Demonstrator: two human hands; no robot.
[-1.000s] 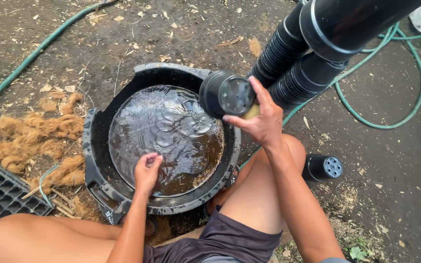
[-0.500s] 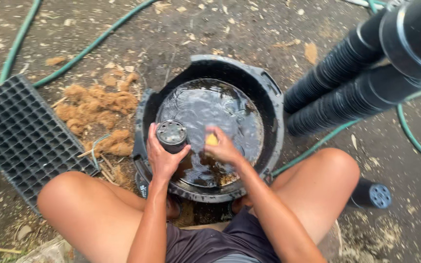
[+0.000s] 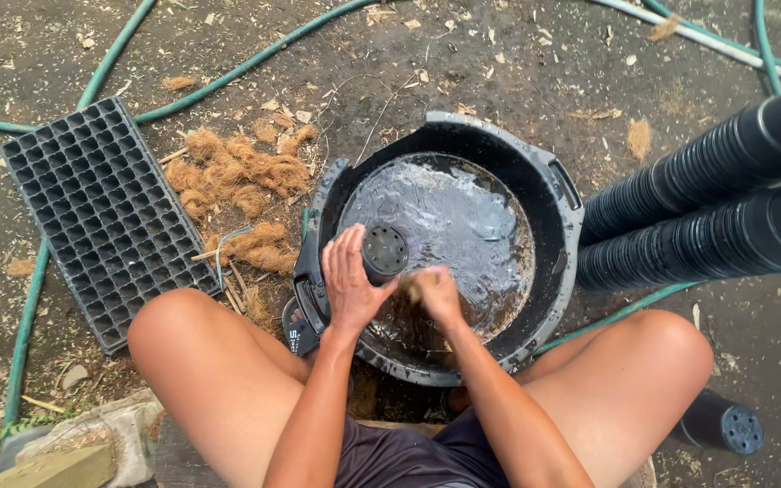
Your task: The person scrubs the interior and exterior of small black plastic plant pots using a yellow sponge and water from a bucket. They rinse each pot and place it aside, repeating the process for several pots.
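Observation:
A black tub (image 3: 560, 194) of brown, rippling water stands on the ground between my knees. My left hand (image 3: 347, 282) grips a small black plastic pot (image 3: 383, 252), held bottom up over the near edge of the water, its drain holes showing. My right hand (image 3: 436, 291) is just to the right of the pot, blurred, fingers closed around a small yellowish piece. Both hands hover above the water at the tub's near rim.
A black seed tray (image 3: 101, 217) lies at the left. Clumps of brown coconut fibre (image 3: 241, 185) lie between the tray and the tub. Two long stacks of black pots (image 3: 716, 208) lie at the right. Another black pot (image 3: 725, 425) lies by my right knee. Green hoses (image 3: 228, 68) cross the dirt.
My right hand carried the black pot from the stacks down to the tub and passed it to my left hand. The view has swung left, showing the seed tray.

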